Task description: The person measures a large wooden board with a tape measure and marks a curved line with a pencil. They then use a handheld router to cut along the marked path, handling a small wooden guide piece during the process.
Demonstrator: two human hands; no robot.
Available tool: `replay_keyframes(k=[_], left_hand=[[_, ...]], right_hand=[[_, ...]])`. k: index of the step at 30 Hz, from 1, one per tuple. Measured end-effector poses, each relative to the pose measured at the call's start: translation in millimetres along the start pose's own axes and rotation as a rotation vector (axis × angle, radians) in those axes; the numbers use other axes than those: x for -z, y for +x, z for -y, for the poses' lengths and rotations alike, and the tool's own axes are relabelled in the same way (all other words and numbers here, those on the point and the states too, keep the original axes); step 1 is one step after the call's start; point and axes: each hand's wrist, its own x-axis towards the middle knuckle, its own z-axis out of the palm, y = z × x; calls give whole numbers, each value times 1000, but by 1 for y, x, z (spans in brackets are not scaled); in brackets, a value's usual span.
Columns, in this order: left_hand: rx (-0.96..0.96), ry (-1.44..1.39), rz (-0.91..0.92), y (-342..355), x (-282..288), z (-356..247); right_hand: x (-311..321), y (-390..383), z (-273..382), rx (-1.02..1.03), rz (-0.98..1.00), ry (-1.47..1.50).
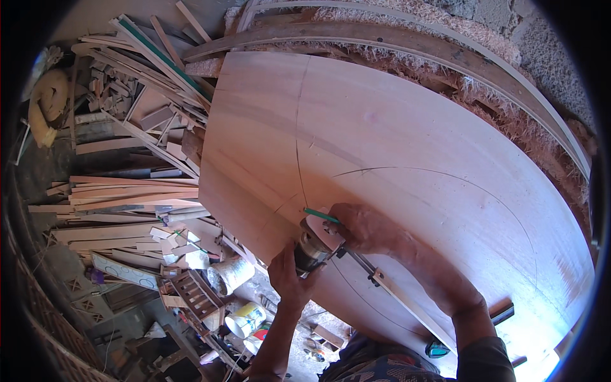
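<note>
Near the lower edge of a large wooden panel [254,134], my left hand [289,277] grips the side of a dark, metallic-looking cylinder [310,251], whose exact kind I cannot tell. Against the cylinder lies a small pale board with a rounded end [326,234]. My right hand [359,226] pinches a green pencil [320,215] beside this board; its tip points left toward a pencil line on the panel. Thin curved lines are drawn across the panel's surface. A long wooden bar with dark metal fittings [414,305] runs from beside the cylinder toward my body.
Heaped wood strips [133,191] and offcuts fill the floor on the left. Below the panel stand a white bucket [230,275] and a yellow-and-white bucket [245,319]. Curved wooden strips [394,35] and shavings lie along the far side, near a rough wall [550,57].
</note>
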Motion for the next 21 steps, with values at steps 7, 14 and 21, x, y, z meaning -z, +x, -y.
replay_keyframes(k=[7, 14, 21], left_hand=[[0, 4, 0, 0, 0, -1], [13, 0, 8, 0, 0, -1], [11, 9, 12, -1, 1, -1]], right_hand=[[0, 1, 4, 4, 98, -22], [1, 1, 6, -5, 94, -19], [7, 1, 12, -29, 82, 14]])
